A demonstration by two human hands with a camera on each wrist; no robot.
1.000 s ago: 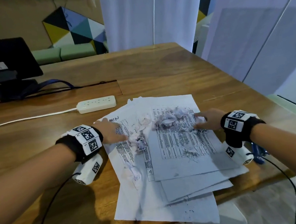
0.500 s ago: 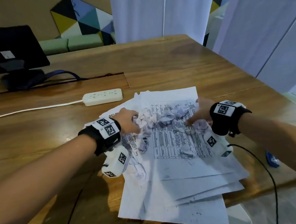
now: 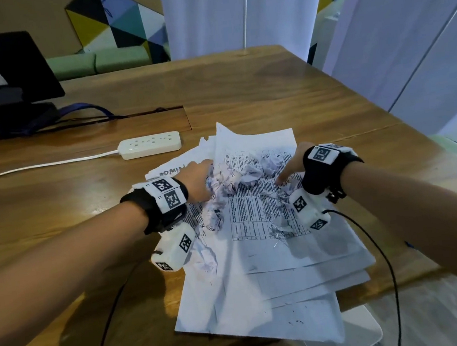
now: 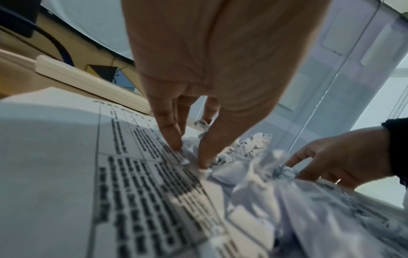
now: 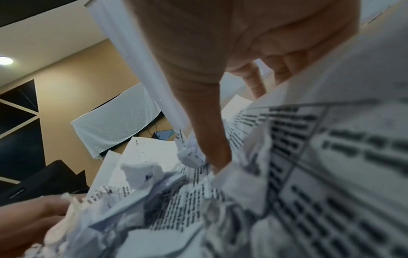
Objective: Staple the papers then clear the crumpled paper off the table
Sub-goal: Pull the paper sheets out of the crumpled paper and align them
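Note:
A loose stack of printed sheets (image 3: 274, 280) lies fanned out on the wooden table (image 3: 269, 85), overhanging its near edge. Several crumpled paper scraps (image 3: 250, 175) lie scattered over the top sheet. My left hand (image 3: 207, 179) rests on the scraps' left side with straight fingers, and its fingertips (image 4: 174, 144) touch the paper beside a scrap (image 4: 243, 171). From the right, my right hand (image 3: 288, 171) lies flat with spread fingers against the scraps. Its thumb (image 5: 212, 139) presses down next to a crumpled ball (image 5: 189, 155). Neither hand grips anything.
A white power strip (image 3: 150, 145) with its cord lies just beyond the papers on the left. Behind it, a dark monitor (image 3: 2, 69) stands at the far left of the table. Below the near edge sits a white object (image 3: 362, 333).
Both hands have moved inward toward each other across the top sheet, pushing the crumpled scraps closer together near the sheet's upper middle.

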